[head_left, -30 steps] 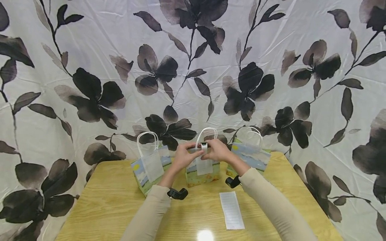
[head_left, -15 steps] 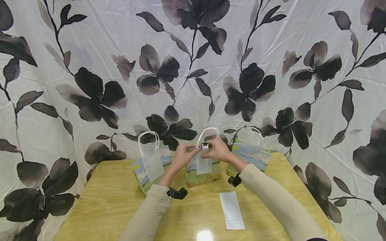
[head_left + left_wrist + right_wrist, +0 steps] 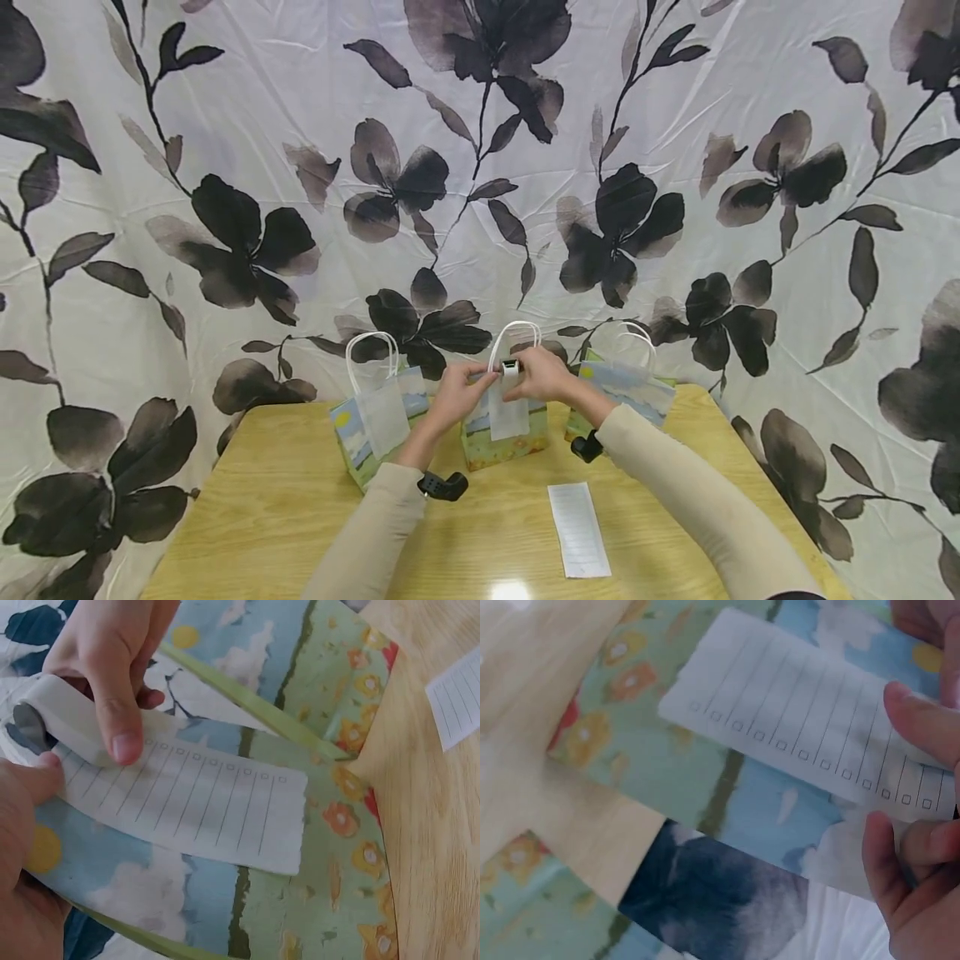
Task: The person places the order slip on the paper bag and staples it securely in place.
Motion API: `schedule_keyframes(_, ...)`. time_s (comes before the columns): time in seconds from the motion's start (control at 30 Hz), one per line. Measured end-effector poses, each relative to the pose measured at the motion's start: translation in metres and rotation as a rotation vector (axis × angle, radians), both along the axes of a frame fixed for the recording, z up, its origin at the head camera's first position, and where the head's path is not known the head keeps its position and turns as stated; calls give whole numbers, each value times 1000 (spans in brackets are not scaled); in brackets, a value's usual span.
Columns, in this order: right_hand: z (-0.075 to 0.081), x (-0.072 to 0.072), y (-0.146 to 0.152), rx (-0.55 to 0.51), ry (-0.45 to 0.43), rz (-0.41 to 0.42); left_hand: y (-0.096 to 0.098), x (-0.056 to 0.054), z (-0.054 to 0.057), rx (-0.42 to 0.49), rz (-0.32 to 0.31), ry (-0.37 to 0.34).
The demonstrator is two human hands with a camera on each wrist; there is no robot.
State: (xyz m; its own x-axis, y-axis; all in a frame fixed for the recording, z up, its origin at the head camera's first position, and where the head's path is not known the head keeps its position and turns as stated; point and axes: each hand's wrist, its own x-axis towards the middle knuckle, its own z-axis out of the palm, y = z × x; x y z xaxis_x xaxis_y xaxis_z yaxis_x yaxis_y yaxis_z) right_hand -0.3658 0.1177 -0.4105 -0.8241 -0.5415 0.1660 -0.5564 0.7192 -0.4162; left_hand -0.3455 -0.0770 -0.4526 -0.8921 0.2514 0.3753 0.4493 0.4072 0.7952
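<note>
My right hand grips a small white stapler at the top edge of the middle paper gift bag. In the left wrist view the stapler straddles the end of a lined checklist slip, which lies against the bag's painted front. The right thumb rests along the stapler's side. Close by, my left hand pinches the bag's top rim beside the slip. The right wrist view shows the slip hanging flat over the bag, its upper end hidden by fingers.
Two similar bags flank the middle one: a left bag with a white slip on its front, and a right bag partly behind the right forearm. Another lined slip lies on the wooden table. A floral curtain hangs behind.
My left thumb has drawn back slightly from the stapler. The stapler and right hand stay almost in place at the bag's rim, and the head view has shifted a little.
</note>
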Motion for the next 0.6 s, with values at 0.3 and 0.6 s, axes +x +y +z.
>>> schedule_keyframes(0.3,-9,-1,1,-173,-19,3,1,-2,8,-94,0,50)
schedule_keyframes(0.6,-13,-3,9,-191,-71,10,8,-1,3,-95,30,-2)
